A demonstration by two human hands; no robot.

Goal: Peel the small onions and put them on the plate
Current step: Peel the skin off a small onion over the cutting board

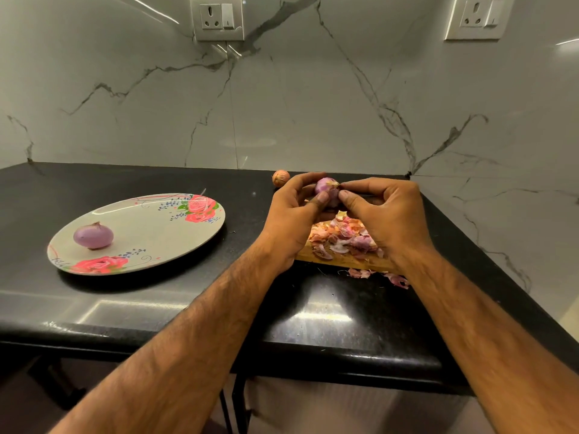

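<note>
Polished black stone counter (156, 308) under a grey-veined white marble wall (282, 104), with one grey wall socket (217, 17) high at centre and a second to the right

Held above the far right part of the counter: small purple onion (326, 189), rounded, glossy pale violet where bare, a scrap of dry tan skin clinging at its upper right tip. Gripped from the left by the left hand (291, 214), thumb in front, curled fingers behind. Pinched at that tip by the right hand (388, 211), thumb and forefinger closed on the skin scrap

Directly below both hands, a wooden chopping board (341, 261) heaped with pink and tan onion peels (341, 236), a few more scattered on the counter just off its near edge. Just behind the left hand's fingers, near the wall, a small unpeeled onion (280, 177) in orange-brown skin, resting on the counter

Well to the left, an oval white plate with pink rose print (150, 233), carrying one peeled purple onion (93, 235) on its near-left part, stem tip up
</note>
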